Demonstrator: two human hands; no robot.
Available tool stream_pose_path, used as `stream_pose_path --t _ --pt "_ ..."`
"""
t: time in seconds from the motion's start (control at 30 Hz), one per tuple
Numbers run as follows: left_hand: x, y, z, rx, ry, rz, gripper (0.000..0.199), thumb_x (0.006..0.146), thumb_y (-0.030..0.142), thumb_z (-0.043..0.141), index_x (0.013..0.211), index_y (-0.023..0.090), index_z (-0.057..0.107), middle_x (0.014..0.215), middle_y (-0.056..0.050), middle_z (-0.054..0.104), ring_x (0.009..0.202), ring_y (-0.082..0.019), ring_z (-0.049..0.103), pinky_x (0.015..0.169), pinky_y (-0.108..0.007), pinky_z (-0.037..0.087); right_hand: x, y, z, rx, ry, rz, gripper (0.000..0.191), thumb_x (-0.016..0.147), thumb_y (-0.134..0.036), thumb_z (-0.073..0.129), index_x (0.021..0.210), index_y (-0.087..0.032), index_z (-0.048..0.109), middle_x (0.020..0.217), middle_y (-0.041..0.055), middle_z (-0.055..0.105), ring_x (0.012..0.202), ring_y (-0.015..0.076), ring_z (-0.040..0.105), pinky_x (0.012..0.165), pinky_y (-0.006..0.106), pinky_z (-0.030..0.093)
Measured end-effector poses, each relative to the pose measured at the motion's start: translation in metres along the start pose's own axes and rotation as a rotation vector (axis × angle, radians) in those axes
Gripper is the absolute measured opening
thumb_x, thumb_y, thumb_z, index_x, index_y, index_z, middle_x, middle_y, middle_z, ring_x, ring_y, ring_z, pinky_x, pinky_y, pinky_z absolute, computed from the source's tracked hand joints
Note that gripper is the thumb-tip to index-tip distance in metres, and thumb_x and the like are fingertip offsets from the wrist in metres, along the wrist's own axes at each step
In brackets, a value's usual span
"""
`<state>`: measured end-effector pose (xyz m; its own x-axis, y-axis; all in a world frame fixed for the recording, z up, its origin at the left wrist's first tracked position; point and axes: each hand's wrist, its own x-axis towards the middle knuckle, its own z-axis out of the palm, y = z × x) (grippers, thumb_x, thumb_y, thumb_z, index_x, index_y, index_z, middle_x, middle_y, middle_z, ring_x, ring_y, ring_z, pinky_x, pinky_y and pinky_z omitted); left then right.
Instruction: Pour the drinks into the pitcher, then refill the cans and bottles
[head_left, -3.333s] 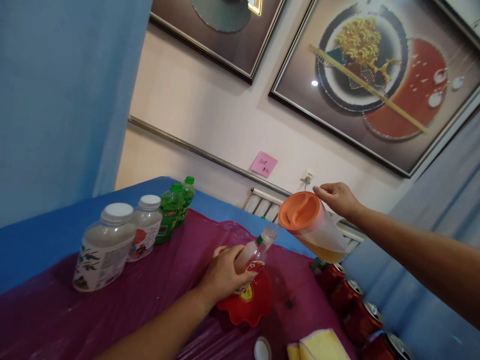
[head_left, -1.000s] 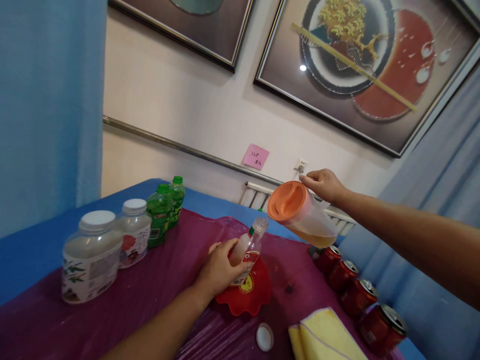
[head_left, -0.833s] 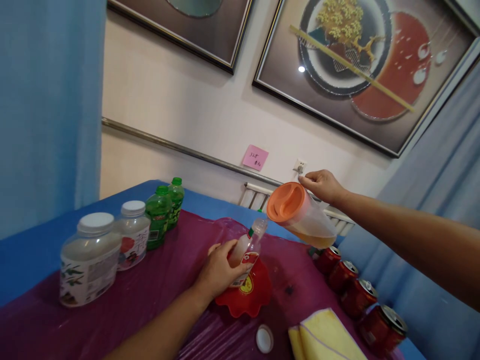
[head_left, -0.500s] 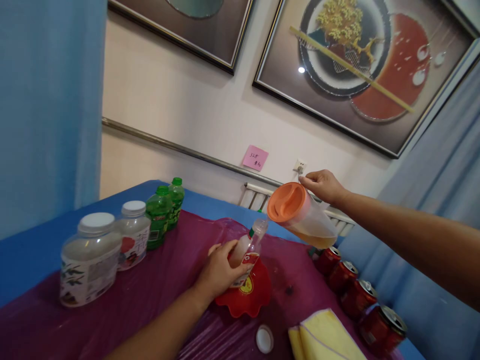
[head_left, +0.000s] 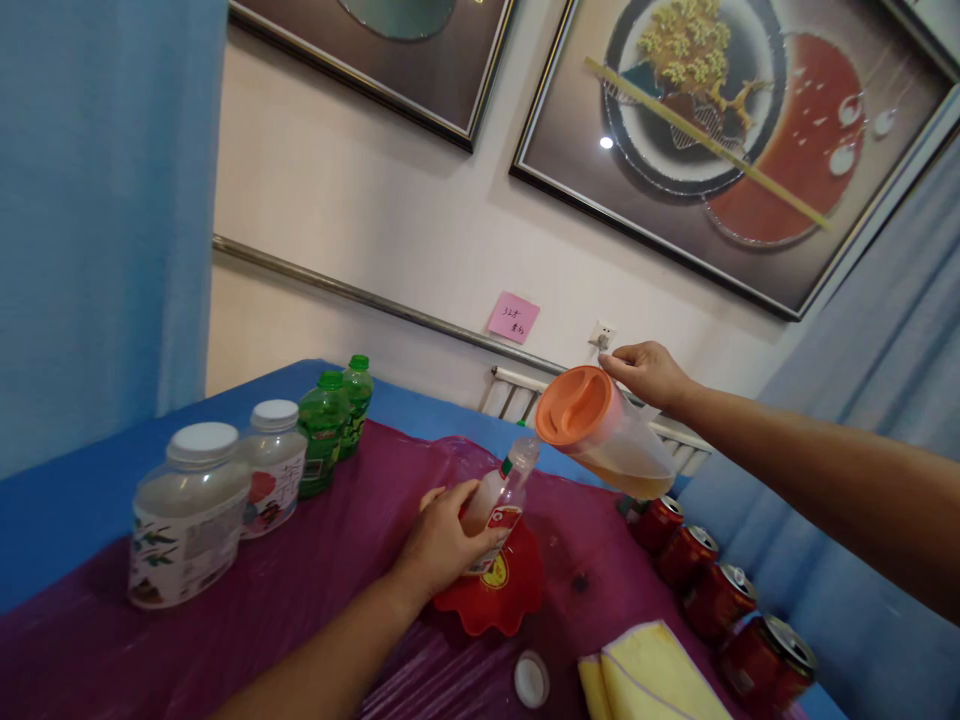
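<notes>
My left hand (head_left: 446,535) is wrapped round a clear glass bottle (head_left: 514,487) with a red and white label, tilted to the right. Beneath the bottle lies a red plate with a wavy rim (head_left: 517,592). Higher up on the right, my right hand (head_left: 649,373) grips a clear plastic pitcher (head_left: 619,452) at its handle side. The pitcher is tipped to the left, and its orange lid (head_left: 574,405) is close to the bottle's mouth. Yellowish liquid lies along the pitcher's lower side. Whether a stream runs between pitcher and bottle is too blurred to tell.
Two white-capped jars (head_left: 191,520) and two green bottles (head_left: 324,435) stand at left. Several red cans (head_left: 720,598) line the right edge. A folded yellow cloth (head_left: 652,675) and a white cap (head_left: 531,680) lie in front on the purple plastic sheet (head_left: 330,590).
The whole view has shifted slightly to the right. Both hands keep their holds, and bottle and pitcher stay almost the same relative to each other.
</notes>
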<state>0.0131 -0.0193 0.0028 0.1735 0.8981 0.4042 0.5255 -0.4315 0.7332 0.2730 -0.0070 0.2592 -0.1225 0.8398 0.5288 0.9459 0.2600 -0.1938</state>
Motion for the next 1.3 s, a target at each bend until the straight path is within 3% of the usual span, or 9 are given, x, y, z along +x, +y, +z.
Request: stream_pose_path --t 1.3 --pt "-0.0007 0.0024 -0.0013 0.0 0.009 -0.003 0.061 0.067 0.047 0.08 0.12 0.02 0.069 0.121 -0.01 0.073 0.116 -0.034 0.061 0.102 -0.044 0.046 0.0026 -0.0014 -0.0037 -0.006 -0.007 0.004 0.042 0.079 -0.053 0.046 0.052 -0.024 0.031 0.054 -0.0049 0.022 0.052 0.0113 0.027 0.051 0.03 0.021"
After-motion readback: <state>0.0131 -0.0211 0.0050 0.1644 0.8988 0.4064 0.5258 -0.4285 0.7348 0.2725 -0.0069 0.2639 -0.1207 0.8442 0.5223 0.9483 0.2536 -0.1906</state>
